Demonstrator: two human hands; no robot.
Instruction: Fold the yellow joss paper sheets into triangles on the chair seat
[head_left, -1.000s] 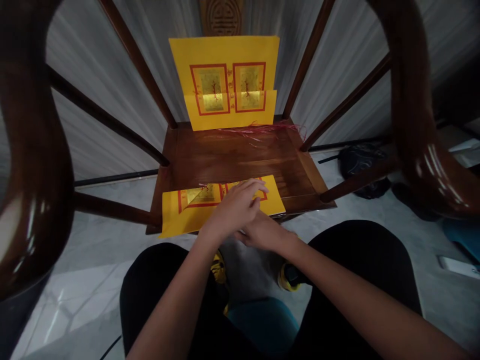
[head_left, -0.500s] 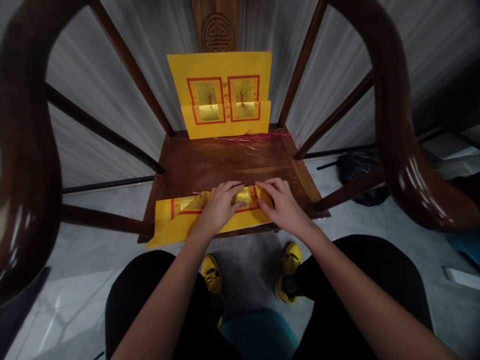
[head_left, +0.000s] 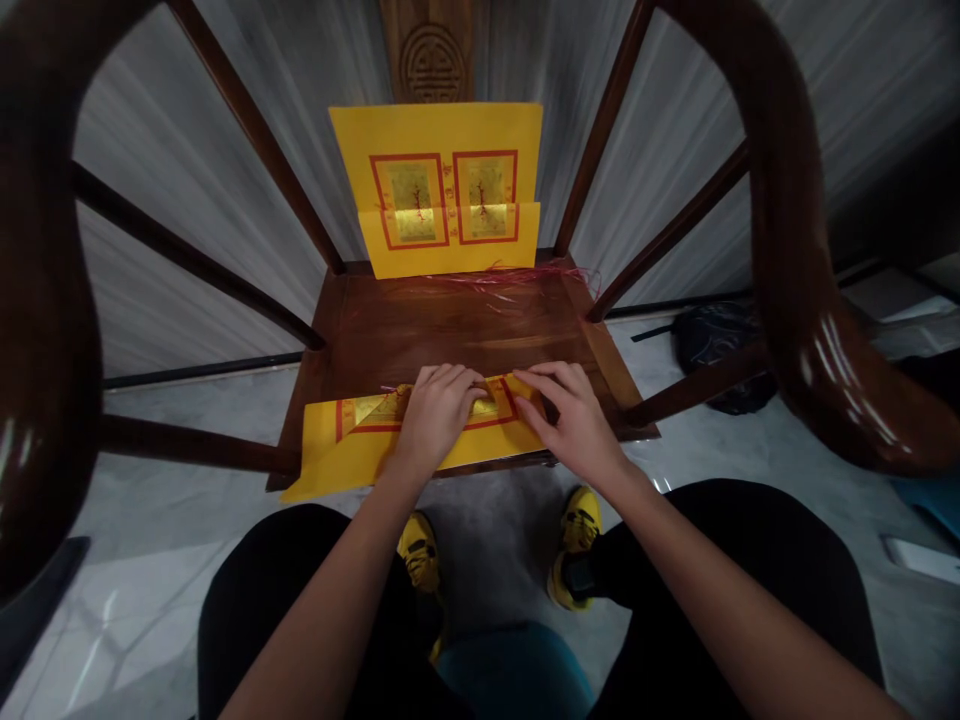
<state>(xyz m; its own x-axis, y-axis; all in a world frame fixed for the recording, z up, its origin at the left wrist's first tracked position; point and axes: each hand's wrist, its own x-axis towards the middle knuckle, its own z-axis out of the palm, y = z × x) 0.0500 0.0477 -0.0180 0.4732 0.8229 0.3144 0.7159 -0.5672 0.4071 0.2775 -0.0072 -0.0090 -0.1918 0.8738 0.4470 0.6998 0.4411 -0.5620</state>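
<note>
A sheet of yellow joss paper (head_left: 326, 450), printed with red frames and gold foil, lies along the front edge of the wooden seat (head_left: 450, 340), its far side folded over. My left hand (head_left: 435, 420) is curled over the middle of it, fingertips at the folded edge. At its right end, my right hand (head_left: 568, 415) has thumb and fingers closed around the far corner. Part of the sheet is hidden under my left hand and forearm. Another joss paper stack (head_left: 450, 130), creased across its middle, leans at the back of the seat.
Thin pink-red strings (head_left: 525, 275) lie at the seat's rear right. Curved chair arms (head_left: 795, 200) rise on both sides, with slanted wooden spindles below. A dark bag (head_left: 724, 350) rests on the floor at right. My yellow shoes (head_left: 421, 552) are under the seat's front edge.
My left hand's fingers have shifted slightly along the fold, and my right hand has moved a little at the corner. The leaning paper stays put; the view has shifted slightly.
</note>
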